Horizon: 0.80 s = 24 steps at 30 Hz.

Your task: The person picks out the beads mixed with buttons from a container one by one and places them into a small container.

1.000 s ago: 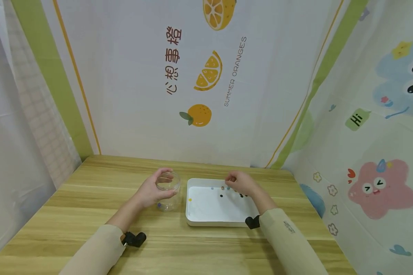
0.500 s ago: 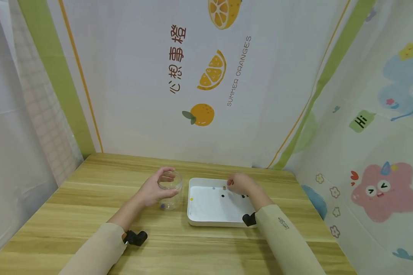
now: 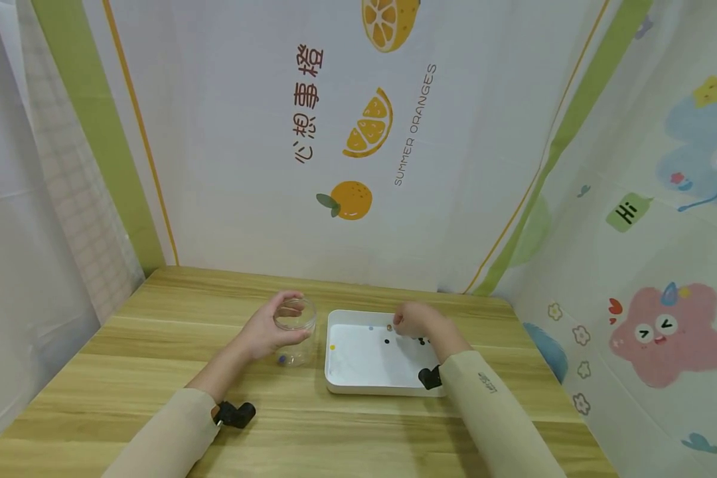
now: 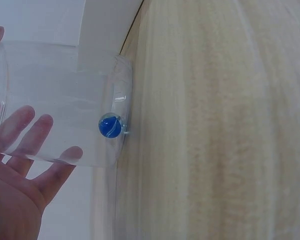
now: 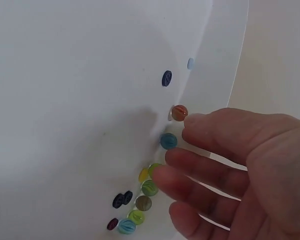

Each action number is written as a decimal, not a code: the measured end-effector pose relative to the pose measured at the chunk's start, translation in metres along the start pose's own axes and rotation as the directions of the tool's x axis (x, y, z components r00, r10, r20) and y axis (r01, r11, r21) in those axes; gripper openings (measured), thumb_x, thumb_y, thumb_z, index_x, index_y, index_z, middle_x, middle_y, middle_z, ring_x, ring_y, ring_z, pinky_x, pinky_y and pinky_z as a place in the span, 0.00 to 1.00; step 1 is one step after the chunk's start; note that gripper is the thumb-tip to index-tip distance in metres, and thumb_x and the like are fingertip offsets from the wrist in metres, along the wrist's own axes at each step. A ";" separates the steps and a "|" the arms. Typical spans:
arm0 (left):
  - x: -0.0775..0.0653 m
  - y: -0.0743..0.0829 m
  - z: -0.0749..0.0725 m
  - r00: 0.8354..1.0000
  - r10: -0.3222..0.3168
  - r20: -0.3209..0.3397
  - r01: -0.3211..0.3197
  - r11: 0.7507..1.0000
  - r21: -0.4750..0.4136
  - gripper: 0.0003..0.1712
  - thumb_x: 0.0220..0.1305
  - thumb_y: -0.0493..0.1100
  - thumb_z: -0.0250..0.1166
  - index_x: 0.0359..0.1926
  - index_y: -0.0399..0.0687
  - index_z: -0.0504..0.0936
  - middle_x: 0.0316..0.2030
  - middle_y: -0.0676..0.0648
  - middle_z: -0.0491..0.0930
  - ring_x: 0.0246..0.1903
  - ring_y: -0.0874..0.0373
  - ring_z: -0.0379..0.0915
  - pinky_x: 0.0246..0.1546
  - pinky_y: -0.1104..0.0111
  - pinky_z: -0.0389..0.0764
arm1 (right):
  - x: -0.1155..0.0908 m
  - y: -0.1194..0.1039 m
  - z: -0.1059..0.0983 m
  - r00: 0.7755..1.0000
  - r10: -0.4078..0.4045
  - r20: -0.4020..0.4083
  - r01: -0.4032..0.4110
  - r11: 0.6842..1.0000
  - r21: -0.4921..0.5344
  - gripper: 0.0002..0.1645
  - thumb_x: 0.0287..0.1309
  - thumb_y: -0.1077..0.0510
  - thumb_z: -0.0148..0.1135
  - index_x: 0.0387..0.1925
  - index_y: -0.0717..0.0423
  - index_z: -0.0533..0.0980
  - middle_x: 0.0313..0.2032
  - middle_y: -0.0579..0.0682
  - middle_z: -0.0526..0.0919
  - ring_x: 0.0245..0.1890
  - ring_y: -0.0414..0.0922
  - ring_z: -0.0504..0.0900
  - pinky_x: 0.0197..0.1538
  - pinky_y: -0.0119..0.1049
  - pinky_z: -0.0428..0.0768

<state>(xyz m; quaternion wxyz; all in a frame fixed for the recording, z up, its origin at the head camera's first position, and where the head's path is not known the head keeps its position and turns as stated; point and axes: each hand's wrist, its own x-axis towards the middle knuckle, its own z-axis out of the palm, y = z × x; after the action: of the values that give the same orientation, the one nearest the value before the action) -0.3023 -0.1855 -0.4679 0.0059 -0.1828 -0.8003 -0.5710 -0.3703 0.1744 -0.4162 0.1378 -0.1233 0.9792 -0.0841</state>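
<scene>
My left hand [image 3: 265, 332] holds a clear, open-topped jar [image 4: 65, 90] upright on the table, with thumb and fingers round its upper part. Inside the jar, a blue marble [image 4: 110, 126] with white swirls lies at the bottom. My right hand [image 3: 421, 320] is inside the white tray [image 3: 382, 390] at its far wall, palm down. In the right wrist view its thumb and forefinger are spread apart close to a teal marble [image 5: 168, 140]. An orange-brown marble [image 5: 179, 112] lies right by the thumb tip. Several green and blue marbles [image 5: 149, 187] line the wall below the fingers.
Dark buttons [image 5: 166, 78] lie on the tray floor, and a light blue button [image 5: 190, 63] is near the wall. A yellow piece [image 3: 332, 347] sits at the tray's left end. Printed curtains [image 3: 245, 219] stand behind the wooden table [image 3: 311, 438].
My right hand has lowered slightly into the tray, toward the marbles along the far wall. The view has shifted a little. My left hand keeps holding the jar.
</scene>
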 end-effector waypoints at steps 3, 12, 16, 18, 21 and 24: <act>0.000 -0.001 0.000 1.000 0.003 -0.003 -0.003 1.000 -0.004 0.47 0.64 0.41 0.81 0.78 0.47 0.66 0.72 0.32 0.75 0.72 0.29 0.72 0.56 0.57 0.92 | 0.001 -0.002 0.001 1.000 -0.005 0.014 0.005 1.000 -0.001 0.08 0.73 0.59 0.69 0.49 0.52 0.89 0.46 0.47 0.90 0.38 0.43 0.84 0.48 0.42 0.88; -0.001 -0.001 0.001 1.000 0.006 0.002 -0.006 1.000 0.002 0.47 0.65 0.42 0.81 0.79 0.47 0.65 0.72 0.32 0.74 0.72 0.30 0.72 0.56 0.56 0.92 | -0.002 -0.001 0.001 0.999 -0.002 0.035 0.000 0.999 0.037 0.05 0.74 0.62 0.67 0.46 0.56 0.87 0.37 0.49 0.87 0.31 0.43 0.81 0.34 0.34 0.80; -0.001 -0.001 0.001 1.000 0.011 0.008 -0.011 1.000 0.000 0.47 0.65 0.43 0.81 0.79 0.47 0.65 0.72 0.32 0.74 0.72 0.29 0.72 0.57 0.55 0.92 | -0.002 0.004 0.001 0.998 0.010 0.059 -0.013 0.998 0.054 0.04 0.74 0.64 0.67 0.41 0.57 0.86 0.32 0.51 0.87 0.26 0.42 0.77 0.29 0.31 0.75; 0.000 -0.001 0.001 1.000 0.012 0.009 -0.012 1.000 0.000 0.47 0.65 0.43 0.81 0.78 0.47 0.65 0.72 0.32 0.74 0.72 0.29 0.71 0.57 0.55 0.92 | -0.002 0.005 0.001 0.997 0.007 0.070 -0.010 0.999 0.048 0.04 0.73 0.65 0.68 0.39 0.56 0.86 0.29 0.51 0.86 0.24 0.41 0.76 0.27 0.31 0.73; 0.000 -0.001 0.000 1.000 0.007 0.011 -0.007 1.000 0.002 0.47 0.65 0.43 0.81 0.78 0.48 0.65 0.73 0.32 0.73 0.72 0.30 0.71 0.58 0.54 0.92 | -0.004 0.005 0.001 0.997 0.004 0.082 -0.008 0.999 0.041 0.05 0.71 0.65 0.70 0.37 0.54 0.86 0.26 0.51 0.85 0.22 0.41 0.74 0.25 0.31 0.72; 0.001 -0.001 0.000 1.000 0.004 0.009 -0.004 1.000 0.011 0.48 0.65 0.43 0.81 0.79 0.47 0.64 0.73 0.32 0.73 0.72 0.31 0.72 0.59 0.54 0.91 | -0.006 0.005 0.002 0.996 0.013 0.087 -0.017 0.998 0.054 0.06 0.69 0.63 0.73 0.34 0.53 0.85 0.25 0.51 0.83 0.22 0.42 0.73 0.25 0.32 0.72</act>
<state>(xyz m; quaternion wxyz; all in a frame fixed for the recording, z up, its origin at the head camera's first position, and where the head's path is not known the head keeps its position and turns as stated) -0.3034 -0.1852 -0.4691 0.0047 -0.1868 -0.8030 -0.5659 -0.3655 0.1801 -0.4175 0.1841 -0.1157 0.9705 -0.1044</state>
